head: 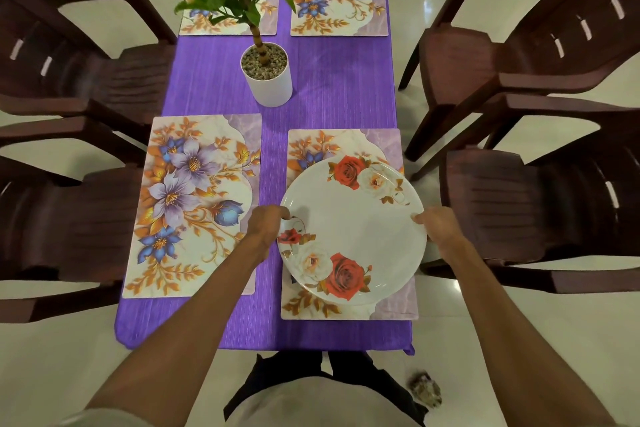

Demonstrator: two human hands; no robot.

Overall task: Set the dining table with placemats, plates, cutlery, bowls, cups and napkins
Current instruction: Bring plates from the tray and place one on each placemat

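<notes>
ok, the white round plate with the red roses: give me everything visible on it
The white round plate with red roses is glossy, looks like ceramic or melamine, with a shallow raised rim. Red and cream rose clusters sit at its far edge, near edge and left edge. It is over the near-right floral placemat, overhanging that mat's right side. Whether it rests on the mat or hangs just above cannot be told. The left hand grips its left rim and the right hand grips its right rim. Nothing lies on it.

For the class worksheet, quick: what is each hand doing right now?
Left hand: grips the left rim of the rose plate.
Right hand: grips the plate's right rim.
</notes>
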